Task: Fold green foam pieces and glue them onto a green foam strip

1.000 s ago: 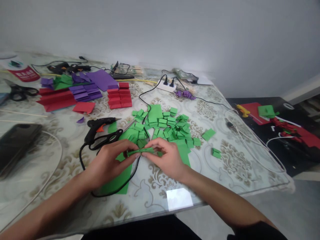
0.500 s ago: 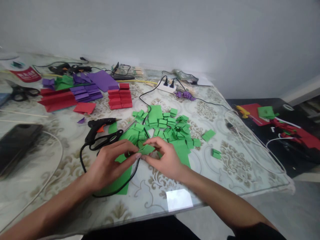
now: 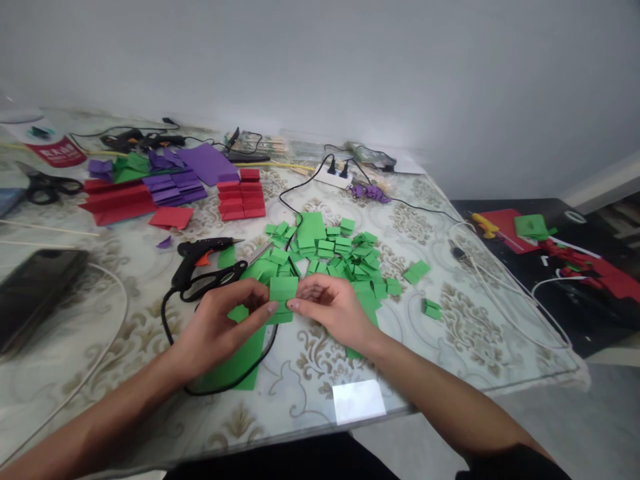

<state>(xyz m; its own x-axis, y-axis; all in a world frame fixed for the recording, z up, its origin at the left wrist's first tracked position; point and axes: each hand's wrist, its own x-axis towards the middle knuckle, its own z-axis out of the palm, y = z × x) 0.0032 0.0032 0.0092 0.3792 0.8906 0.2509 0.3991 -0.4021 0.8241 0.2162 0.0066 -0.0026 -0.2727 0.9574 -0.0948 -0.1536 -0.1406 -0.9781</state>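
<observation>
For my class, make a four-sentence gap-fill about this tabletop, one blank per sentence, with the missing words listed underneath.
1. The left hand and right hand hold a creased piece of paper coloured ____.
2. The black glue gun has a trigger coloured ____.
3. The white power strip has ____ black plugs in it.
4. The dark phone lies near the picture's ____ edge.

Missing words: green; orange; two; left.

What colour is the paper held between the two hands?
Green. The paper, between the left hand and right hand, shows best in the head view.
</observation>
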